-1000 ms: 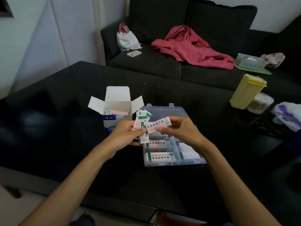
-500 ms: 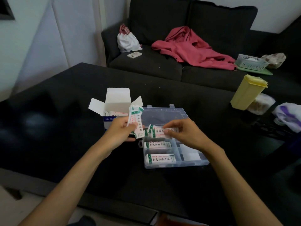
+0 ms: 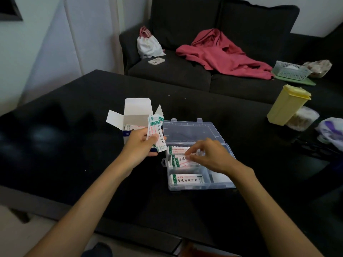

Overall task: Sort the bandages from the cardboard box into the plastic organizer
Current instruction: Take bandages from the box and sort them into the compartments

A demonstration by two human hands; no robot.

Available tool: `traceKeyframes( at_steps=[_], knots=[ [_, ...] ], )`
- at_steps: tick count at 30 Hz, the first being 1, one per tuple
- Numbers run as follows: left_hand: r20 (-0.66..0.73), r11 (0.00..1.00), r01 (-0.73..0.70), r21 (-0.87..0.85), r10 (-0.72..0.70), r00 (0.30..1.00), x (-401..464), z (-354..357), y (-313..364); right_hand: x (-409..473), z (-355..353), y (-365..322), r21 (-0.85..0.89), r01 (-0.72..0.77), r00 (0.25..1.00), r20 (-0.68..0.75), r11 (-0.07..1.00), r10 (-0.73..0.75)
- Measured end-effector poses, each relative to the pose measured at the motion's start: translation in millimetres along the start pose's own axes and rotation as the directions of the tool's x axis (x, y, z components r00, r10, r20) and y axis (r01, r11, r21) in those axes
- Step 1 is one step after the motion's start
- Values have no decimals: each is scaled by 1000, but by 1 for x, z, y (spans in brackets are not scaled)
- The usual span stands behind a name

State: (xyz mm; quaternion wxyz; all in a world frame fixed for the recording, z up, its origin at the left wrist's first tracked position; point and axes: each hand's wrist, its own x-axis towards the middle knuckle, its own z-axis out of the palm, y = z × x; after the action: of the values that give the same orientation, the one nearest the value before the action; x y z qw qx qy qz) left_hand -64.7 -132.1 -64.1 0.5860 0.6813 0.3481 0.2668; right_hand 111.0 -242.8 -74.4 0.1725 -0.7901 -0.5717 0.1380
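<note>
A fan of white-and-green wrapped bandages (image 3: 156,133) is standing upright in the left hand (image 3: 141,144), whose thumb and curled fingers are pinching the strips near their lower ends. This bunch is hovering between the cardboard box (image 3: 132,119) and the plastic organizer (image 3: 196,154), just in front of the box. The box is sitting open on the black tabletop (image 3: 74,145) with its flaps spread, and a few more strips are showing inside it. To its right the clear organizer is lying open with its lid tipped back flat. Bandages are filling the three compartments along its left side: one stack at the back, one in the middle and one at the front. The right hand (image 3: 209,156) is reaching over the organizer, palm down, with its fingertips (image 3: 187,157) pressing on the bandages in the middle compartment; whether it is pinching a strip I cannot tell. Further out on the tabletop, well to the right, a yellow container (image 3: 286,105) is standing tilted. Behind the tabletop, a dark sofa (image 3: 185,71) is carrying a red garment (image 3: 220,52) and a white bag (image 3: 148,44).
</note>
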Motion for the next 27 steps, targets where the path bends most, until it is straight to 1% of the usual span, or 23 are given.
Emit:
traceKeyframes(
  at_steps=[6,10,13,14,15,16,17,18,19,20,21,22,25,27],
  knots=[
    [20,1000,-3,4,3,1000,1,1,-1,1,7,-1,-44,48,998,40,998,-46],
    [60,998,50,-43,-48,997,-1,3,1,1,8,-3,-46,52,997,-62,998,-54],
    [116,971,166,-172,-147,982,-2,4,3,0,11,-2,-153,46,991,-120,987,-65],
    [136,957,198,-212,-171,976,-2,4,3,0,11,-2,-174,46,987,-146,984,-71],
    [155,947,213,-239,-179,972,-3,4,2,1,10,-4,-153,40,979,-189,987,-69],
    [170,941,216,-259,-176,970,-4,5,0,1,8,-8,-47,30,968,-247,998,-40],
    [181,937,211,-277,-165,970,-4,7,0,1,3,-13,151,16,956,-292,988,29],
    [185,934,201,-295,-151,971,-6,10,0,-1,-1,-19,393,0,951,-284,919,121],
    [190,933,185,-310,-130,973,-7,13,0,-3,-6,-25,598,-40,960,-200,801,197],
    [194,932,162,-323,-103,976,-9,17,1,-5,-9,-31,716,-91,971,-91,692,222],
    [192,933,142,-330,-81,978,-11,20,2,-7,-9,-36,760,-132,977,-7,636,211],
    [185,934,128,-334,-68,980,-13,23,3,-9,-8,-39,775,-147,981,33,614,193],
    [164,934,114,-338,-61,985,-14,26,5,-10,-2,-44,819,-135,970,-5,557,242],
    [131,942,111,-317,-72,989,-12,25,6,-9,-1,-42,853,-158,960,14,497,281]
  ],
)
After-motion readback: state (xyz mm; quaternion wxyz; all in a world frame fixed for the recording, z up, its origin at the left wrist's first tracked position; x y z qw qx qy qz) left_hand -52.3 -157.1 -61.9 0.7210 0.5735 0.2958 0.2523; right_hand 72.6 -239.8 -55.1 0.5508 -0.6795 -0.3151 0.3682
